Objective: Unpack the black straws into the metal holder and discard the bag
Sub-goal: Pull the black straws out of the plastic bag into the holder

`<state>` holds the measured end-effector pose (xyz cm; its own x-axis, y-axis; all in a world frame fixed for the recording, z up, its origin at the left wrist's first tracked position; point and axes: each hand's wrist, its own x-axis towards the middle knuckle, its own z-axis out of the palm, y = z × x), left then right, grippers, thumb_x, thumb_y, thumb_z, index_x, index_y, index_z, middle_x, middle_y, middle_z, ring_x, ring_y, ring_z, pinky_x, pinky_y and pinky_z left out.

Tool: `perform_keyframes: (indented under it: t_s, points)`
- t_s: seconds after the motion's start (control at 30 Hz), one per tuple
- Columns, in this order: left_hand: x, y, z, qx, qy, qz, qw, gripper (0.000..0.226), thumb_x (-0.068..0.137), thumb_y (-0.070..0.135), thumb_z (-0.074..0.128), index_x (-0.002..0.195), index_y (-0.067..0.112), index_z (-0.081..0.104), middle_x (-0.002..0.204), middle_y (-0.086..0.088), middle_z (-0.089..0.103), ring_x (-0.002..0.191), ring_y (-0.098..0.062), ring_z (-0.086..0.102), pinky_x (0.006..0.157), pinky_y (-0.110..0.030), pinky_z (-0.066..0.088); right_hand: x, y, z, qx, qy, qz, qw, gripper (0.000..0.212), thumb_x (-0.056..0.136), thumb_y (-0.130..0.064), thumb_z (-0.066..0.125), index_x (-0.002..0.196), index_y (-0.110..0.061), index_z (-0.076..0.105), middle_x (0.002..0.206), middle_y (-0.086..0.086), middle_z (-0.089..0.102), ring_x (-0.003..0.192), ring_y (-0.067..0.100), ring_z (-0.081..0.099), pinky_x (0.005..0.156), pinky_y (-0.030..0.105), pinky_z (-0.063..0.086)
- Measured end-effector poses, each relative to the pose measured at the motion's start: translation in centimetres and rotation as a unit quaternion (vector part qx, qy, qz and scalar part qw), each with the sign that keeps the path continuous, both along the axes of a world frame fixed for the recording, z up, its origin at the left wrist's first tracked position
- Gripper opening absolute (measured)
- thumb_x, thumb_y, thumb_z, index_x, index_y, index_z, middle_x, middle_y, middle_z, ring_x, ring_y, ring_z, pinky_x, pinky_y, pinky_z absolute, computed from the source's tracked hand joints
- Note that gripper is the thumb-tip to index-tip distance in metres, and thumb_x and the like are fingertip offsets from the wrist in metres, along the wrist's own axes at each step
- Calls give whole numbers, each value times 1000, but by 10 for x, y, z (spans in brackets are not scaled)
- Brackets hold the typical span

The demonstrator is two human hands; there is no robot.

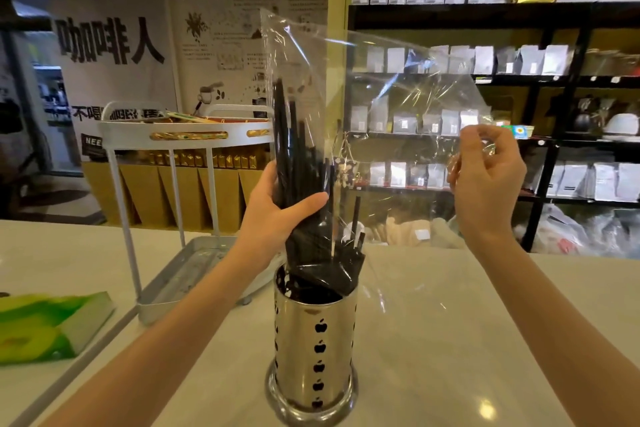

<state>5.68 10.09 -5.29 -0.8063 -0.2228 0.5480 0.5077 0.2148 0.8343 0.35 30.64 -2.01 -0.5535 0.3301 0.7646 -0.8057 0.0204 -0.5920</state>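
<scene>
Black straws going from clear bag into metal holder.
Left hand (277, 211) fingers clamped on thin black plastic straws (294, 163) inside crinkly clear plastic bag (381, 87), straw ends in perforated shiny metal cylinder holder (317, 340) on pale desk (450, 340); right hand (488, 184) fingers pinch bag edge.

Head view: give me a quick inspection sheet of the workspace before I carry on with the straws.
Surface: pale counter, glossy, with a light glare spot near the front.
Job's things: metal holder upright on the counter, with apple-shaped cutouts; black straws partly in the holder, upper ends inside the clear bag.
Clutter: white two-tier rack left of the holder; green book at the left edge.
Hands: left hand wrapped around the straw bundle through the bag; right hand pinching the bag's far side, held out to the right.
Cables: nothing seen.
Surroundings: black shelves of pale pouches behind; posters on the left wall.
</scene>
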Motion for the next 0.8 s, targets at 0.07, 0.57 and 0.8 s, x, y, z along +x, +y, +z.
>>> perform_keyframes:
  t_s: [0.07, 0.57, 0.8]
  points:
    - [1, -3, 3, 3, 1, -13, 1000, 47, 72, 14, 68, 106, 38, 45, 103, 12, 60, 99, -9, 58, 91, -37, 48, -1, -1, 0, -7, 2, 8, 1000, 16, 95, -21, 47, 81, -29, 48, 40, -15, 52, 37, 1, 42, 40, 11, 35]
    - [0, -9, 23, -1, 55, -48, 997, 71, 65, 17, 68, 128, 22, 36, 109, -7, 63, 91, -15, 67, 74, -28, 57, -5, -4, 9, -41, 20, 7, 999, 19, 96, -20, 44, 79, -28, 46, 38, -11, 49, 35, 3, 39, 38, 15, 34]
    - [-6, -6, 66, -46, 101, -36, 993, 65, 73, 10, 68, 127, 22, 34, 106, -6, 62, 95, -19, 65, 73, -29, 56, -4, -1, 33, -54, 70, -20, 996, 16, 97, -24, 41, 82, -31, 44, 40, -13, 50, 37, 5, 40, 39, 21, 34]
